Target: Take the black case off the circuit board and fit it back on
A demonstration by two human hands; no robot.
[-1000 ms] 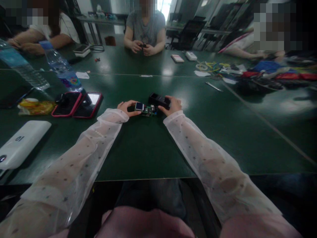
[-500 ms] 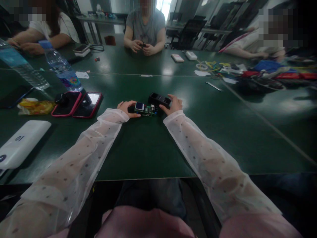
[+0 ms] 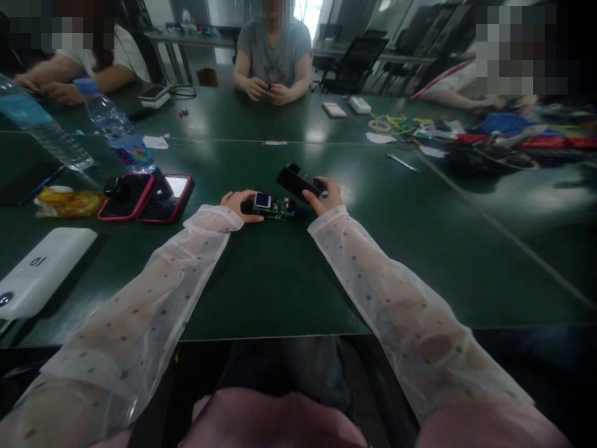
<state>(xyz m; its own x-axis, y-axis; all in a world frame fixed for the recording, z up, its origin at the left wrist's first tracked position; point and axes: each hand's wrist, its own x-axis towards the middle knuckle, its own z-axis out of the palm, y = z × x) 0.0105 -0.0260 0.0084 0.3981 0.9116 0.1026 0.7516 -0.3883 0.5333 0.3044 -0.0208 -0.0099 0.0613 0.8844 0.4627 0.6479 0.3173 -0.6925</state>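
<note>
A green circuit board (image 3: 278,206) with a small square screen lies low over the green table (image 3: 270,280). My left hand (image 3: 239,205) grips its left end between thumb and fingers. My right hand (image 3: 329,196) is closed on a black plastic casing (image 3: 298,178), a long box-like piece with openings. The casing is tilted and held just behind and to the right of the board, apart from it. Part of the board's left end is hidden by my left fingers.
Left of my hands lie two red-cased phones (image 3: 165,198), a yellow packet (image 3: 69,202) and a white power bank (image 3: 51,267). Water bottles (image 3: 116,130) stand behind them. Cables and tools (image 3: 494,140) are heaped at the right. Across the table sits a person (image 3: 273,56); others sit at both sides.
My right hand has lifted and tilted the black casing, so its far end sits higher and farther from the board. My left hand and the board have stayed put.
</note>
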